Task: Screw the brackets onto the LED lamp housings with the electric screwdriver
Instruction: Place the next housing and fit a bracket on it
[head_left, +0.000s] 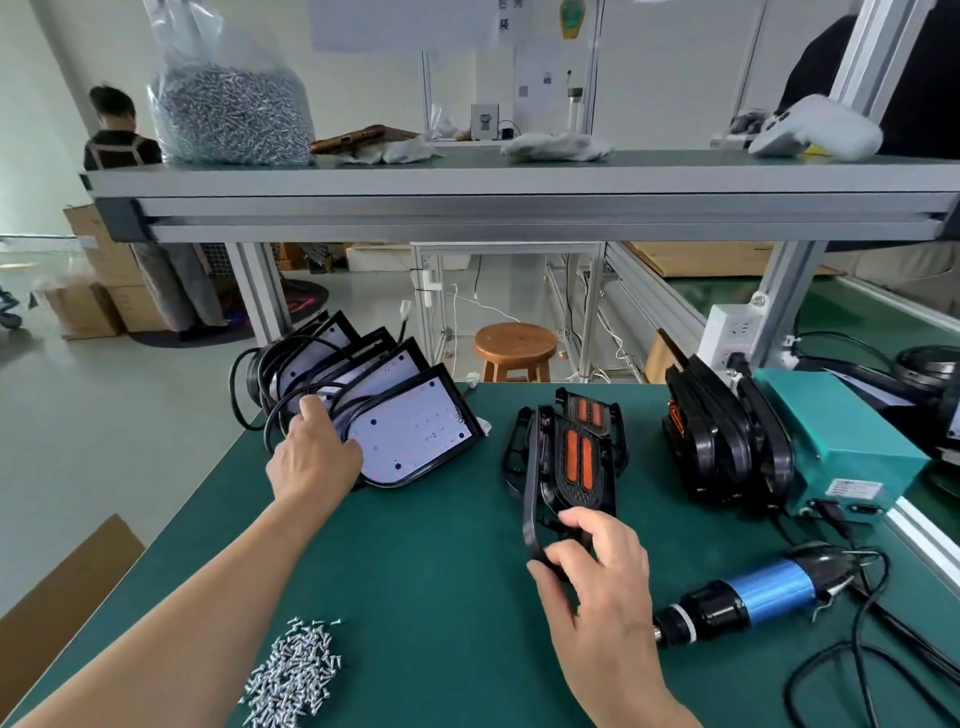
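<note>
On the green-matted workbench (441, 545), a fanned stack of black LED lamp housings with white boards (410, 431) leans at ten o'clock, black cables looped over it. The left hand (314, 452) reaches onto the stack; its fingers appear curled round the edge of the nearest housing, though the cables obscure the grip. At the centre, the right hand (597, 587) pinches the near end of a black loop-shaped plastic bracket (534, 493), which stands on edge against a black housing back with orange inserts (579, 457). The blue-bodied electric screwdriver (753, 592) lies at four o'clock, just beside the right hand. A loose pile of silver screws (296, 670) sits at seven o'clock.
</note>
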